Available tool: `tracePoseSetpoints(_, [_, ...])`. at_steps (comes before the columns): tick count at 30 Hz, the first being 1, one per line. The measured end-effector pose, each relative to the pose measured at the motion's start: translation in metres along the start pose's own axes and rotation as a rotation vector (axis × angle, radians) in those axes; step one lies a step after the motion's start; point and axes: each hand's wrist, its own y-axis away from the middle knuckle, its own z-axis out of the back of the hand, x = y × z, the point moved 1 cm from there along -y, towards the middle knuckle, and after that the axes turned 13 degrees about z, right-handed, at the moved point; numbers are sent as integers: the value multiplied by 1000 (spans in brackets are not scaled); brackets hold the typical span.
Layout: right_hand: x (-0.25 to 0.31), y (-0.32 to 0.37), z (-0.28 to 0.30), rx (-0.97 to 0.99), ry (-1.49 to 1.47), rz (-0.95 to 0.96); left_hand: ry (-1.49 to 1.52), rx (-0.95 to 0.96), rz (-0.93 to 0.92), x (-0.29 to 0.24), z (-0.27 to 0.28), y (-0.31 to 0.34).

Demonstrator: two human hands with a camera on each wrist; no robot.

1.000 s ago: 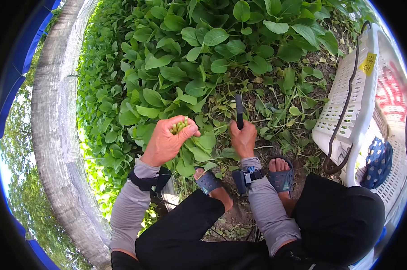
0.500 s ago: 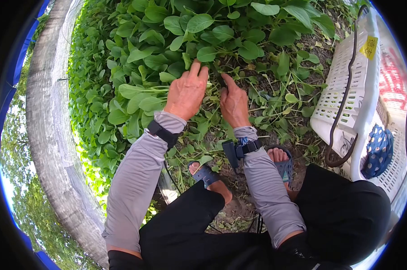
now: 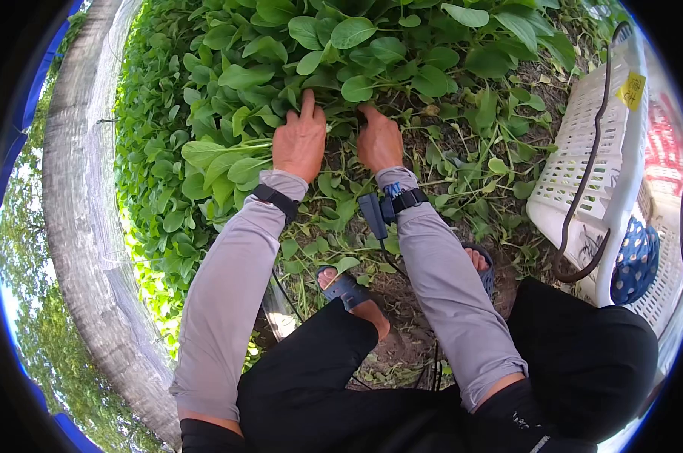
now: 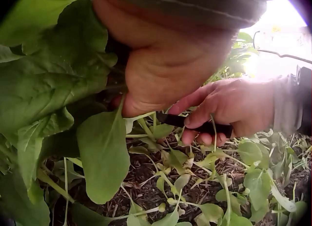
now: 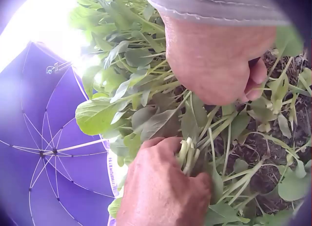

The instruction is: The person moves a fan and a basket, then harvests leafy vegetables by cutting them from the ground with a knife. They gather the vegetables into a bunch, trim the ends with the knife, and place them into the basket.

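My left hand (image 3: 300, 140) grips a bunch of leafy greens (image 3: 232, 162), whose leaves spread out to the left. In the right wrist view the pale cut stem ends (image 5: 187, 155) stick up between thumb and fingers. One finger of this hand points forward among the standing plants. My right hand (image 3: 379, 140) is low at the edge of the uncut plants, just right of the left one. It holds a black knife (image 4: 222, 129), seen in the left wrist view, its front end pointing at the plant bases below the left hand. Leaves and the left hand hide the tip.
Dense leafy plants (image 3: 206, 90) fill the bed ahead and to the left. Cut leaves and stems (image 3: 462, 162) litter the soil. A white plastic basket (image 3: 575, 162) with a long dark hook (image 3: 589, 151) stands at right, a dotted blue cloth (image 3: 634, 260) inside. An open purple umbrella (image 5: 48, 119) shows behind.
The left hand, raised with the bunch a second ago, has gone forward and down into the plants. My right hand has moved forward and left with the knife, which leaves now cover in the head view.
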Motion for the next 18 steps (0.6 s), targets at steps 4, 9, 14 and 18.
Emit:
tracePoseSetpoints(4, [-9,-11,-6,37,3,7,68,-63,12,6,-5,1])
tracePoseSetpoints(9, [-10,-5,2,76,-6,42,63,4,49,7,-14,-1])
tracePoseSetpoints(14, [-18,-14,-12,106,-22,38,93,54,13,9,-13,2])
tracePoseSetpoints(18, [-20,-6,3,184,-30,88,210,62,61,12,-14,3])
